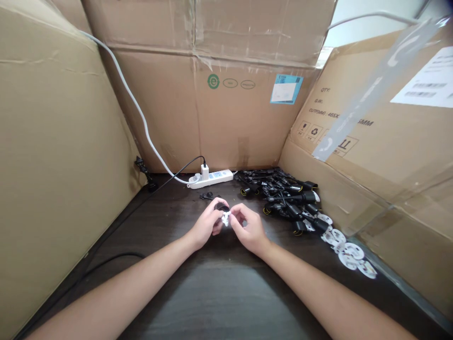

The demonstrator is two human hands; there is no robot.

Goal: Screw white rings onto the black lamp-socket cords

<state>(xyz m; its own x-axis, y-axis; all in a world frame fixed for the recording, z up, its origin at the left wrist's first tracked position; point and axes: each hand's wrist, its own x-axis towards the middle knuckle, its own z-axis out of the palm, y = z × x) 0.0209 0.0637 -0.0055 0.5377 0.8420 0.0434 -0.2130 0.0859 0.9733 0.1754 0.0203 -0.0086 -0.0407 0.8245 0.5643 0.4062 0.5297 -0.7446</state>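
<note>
cardboard cartons (198, 104) stand on edge on three sides of you, probably to close in the dark wood-grain worktop (219, 302). along the far edge of the worktop lies a white power strip (212, 179) with a white charger (204, 172) plugged into it, while a thick white cable (136, 111) climbs the cartons on the left. toward the right edge, a heap of black cords with socket ends (286, 198) is banked against the cartons, and round white plastic pieces (348, 255) trail from it toward the near right corner. both lots seem placed to the side so that they stay within reach without crowding your hands.

your forearms come in from the near corners and angle inward, meeting over the middle of the worktop, with your hands apparently raised a little above it. your left grip (207, 224) and right grip (249, 229) are both closed on one small item, holding a white plastic piece (225, 218) against a dark round part (222, 207). your fingers hide most of it, so you cannot see exactly how the two parts join. holding it between both hands looks like a way to steady something so small. a small black piece (207, 195) lies just beyond your left hand.
</note>
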